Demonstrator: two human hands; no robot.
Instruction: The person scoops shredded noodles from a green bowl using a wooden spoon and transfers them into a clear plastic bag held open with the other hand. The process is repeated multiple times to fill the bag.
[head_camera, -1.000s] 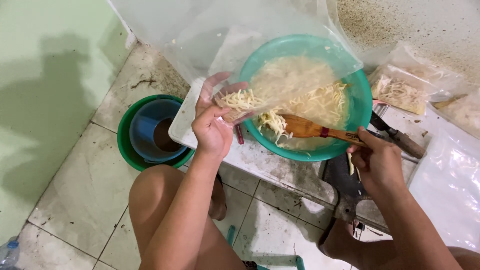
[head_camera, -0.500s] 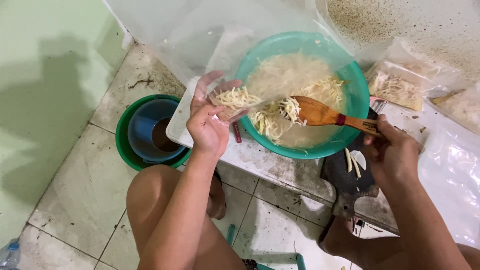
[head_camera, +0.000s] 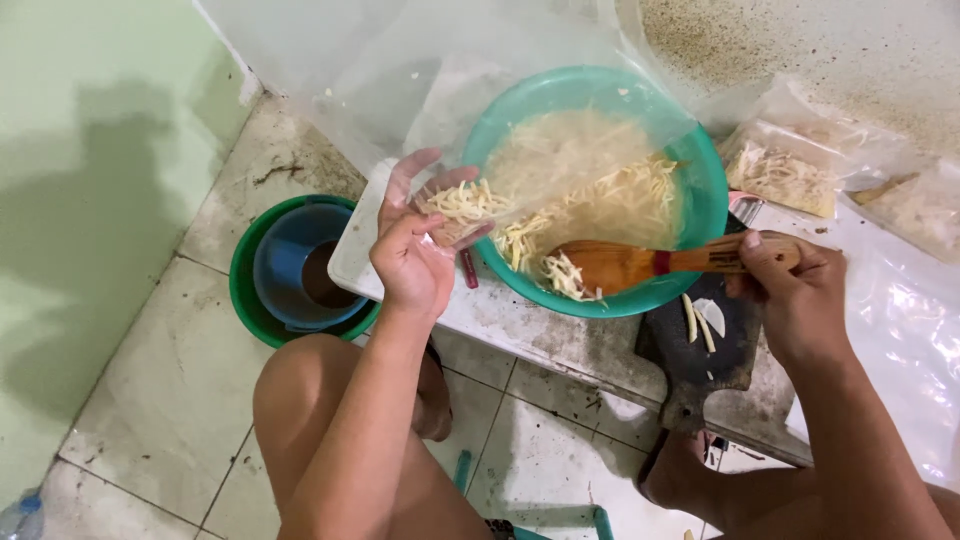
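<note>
Left hand: I hold the clear plastic bag open, pale shredded strips inside.
Right hand: my wooden spoon has dropped back into the round green plastic bowl, scooping again.

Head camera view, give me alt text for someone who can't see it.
A person's left hand holds a clear plastic bag of pale shredded strips open over a green bowl, while the right hand grips a wooden spoon resting in the strips. Nested green and blue buckets sit on the tiled floor.
</note>
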